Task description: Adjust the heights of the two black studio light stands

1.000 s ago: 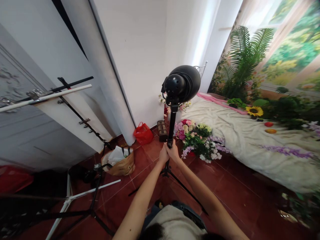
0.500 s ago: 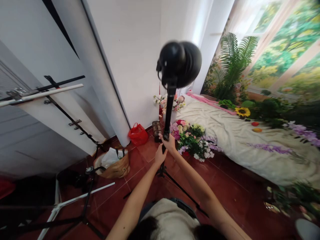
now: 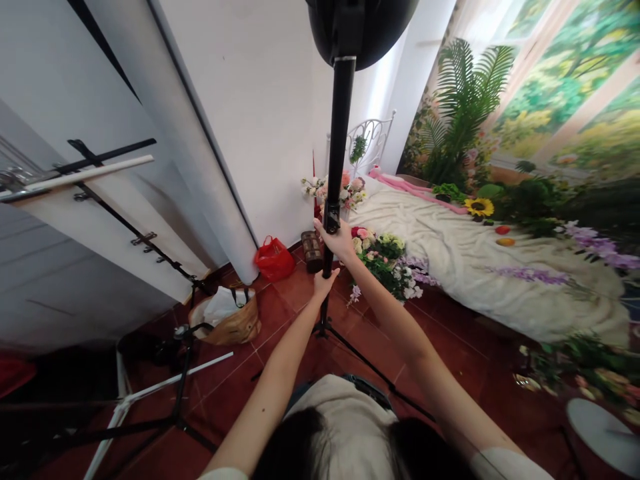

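Straight in front of me stands a black light stand (image 3: 341,127) with its legs spread on the floor. A round black lamp head (image 3: 373,33) tops it, partly cut off by the upper edge of the view. Around the pole, just under a joint with a collar, my right hand (image 3: 340,240) is closed. Lower down, my left hand (image 3: 325,283) grips the thinner part of the pole. The fingers of both hands are partly hidden behind the pole and the palms.
A bed with a cream blanket (image 3: 425,233) and flowers (image 3: 385,260) lie to the right. A red bag (image 3: 274,259), a small wooden chest (image 3: 312,251) and a woven basket (image 3: 240,320) stand ahead. Black and white stand legs (image 3: 185,380) cross the floor at left.
The lamp head has risen toward the top of the view, and more pole shows below it. My right hand has moved up with it, away from my left hand, which is also slightly higher.
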The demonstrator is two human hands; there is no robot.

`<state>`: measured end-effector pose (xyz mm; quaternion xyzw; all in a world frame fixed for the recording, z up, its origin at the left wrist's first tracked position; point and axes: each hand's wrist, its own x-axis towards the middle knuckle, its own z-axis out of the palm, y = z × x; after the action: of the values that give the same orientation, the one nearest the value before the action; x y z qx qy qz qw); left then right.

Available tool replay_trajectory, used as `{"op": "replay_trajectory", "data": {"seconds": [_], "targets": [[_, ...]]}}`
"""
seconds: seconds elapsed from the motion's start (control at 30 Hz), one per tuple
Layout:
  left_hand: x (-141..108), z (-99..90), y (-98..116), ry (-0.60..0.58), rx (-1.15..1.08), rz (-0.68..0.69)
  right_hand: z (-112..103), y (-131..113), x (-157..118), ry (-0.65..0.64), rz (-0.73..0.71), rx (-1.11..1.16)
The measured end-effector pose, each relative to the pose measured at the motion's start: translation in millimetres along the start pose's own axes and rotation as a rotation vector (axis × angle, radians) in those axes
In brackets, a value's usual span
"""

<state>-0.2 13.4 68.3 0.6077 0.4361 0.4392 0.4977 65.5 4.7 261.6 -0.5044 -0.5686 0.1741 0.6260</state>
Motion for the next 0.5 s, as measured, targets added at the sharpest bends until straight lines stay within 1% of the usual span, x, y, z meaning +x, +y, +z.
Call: {"op": "replay_trajectory", "data": {"seconds": [0.1, 0.2, 0.3, 0.33, 0.4, 0.43, 0.5], "targets": [[1, 2.9, -6, 0.024, 0.007, -0.015, -1, -2, -4, 0.062, -0.017, -0.07], [1, 5.2, -11, 0.073, 0.075, -0.036, -2, -7, -6, 0.062, -0.003, -0.125], [2, 7.4, -14, 0.103, 0.106, -0.046, -8, -12, -10, 0.054, -0.018, -0.115], [3, 8.0, -14, 0.102, 0.109, -0.047, -12, -12, -13, 0.022, -0.027, -0.087], [3, 9.0, -14, 0.094, 0.106, -0.047, -21, -6, -23, -0.082, -0.038, -0.01], [3, 9.4, -15, 0.09, 0.102, -0.045, -25, 1, -30, -0.133, -0.034, 0.03], [3, 9.8, -15, 0.09, 0.09, -0.039, -35, 24, -48, -0.195, 0.014, 0.07]]}}
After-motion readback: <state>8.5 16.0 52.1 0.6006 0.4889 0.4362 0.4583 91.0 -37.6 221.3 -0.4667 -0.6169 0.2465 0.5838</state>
